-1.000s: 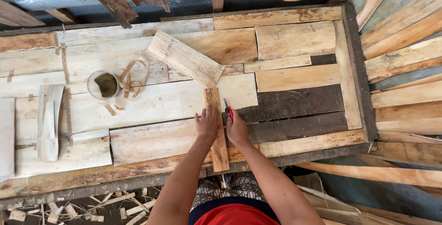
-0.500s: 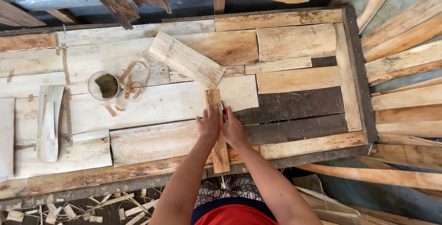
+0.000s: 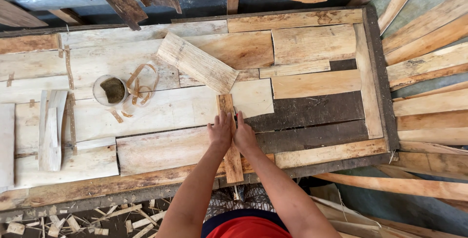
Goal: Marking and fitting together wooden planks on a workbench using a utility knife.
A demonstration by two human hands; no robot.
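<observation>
At the lower centre of the frame we see a narrow wooden strip (image 3: 232, 157), reddish-tan, lying lengthwise on the patchwork plank worktop (image 3: 312, 116) and overhanging its near edge. The left hand (image 3: 220, 132) presses flat on it, fingers extended. The right hand (image 3: 243, 134) rests beside it, gripping a small red object (image 3: 236, 116); its kind we cannot tell.

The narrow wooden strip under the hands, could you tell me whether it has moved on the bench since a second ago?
No. The narrow strip keeps its place: its far end meets the slanted board, its near end overhangs the bench edge.
</observation>
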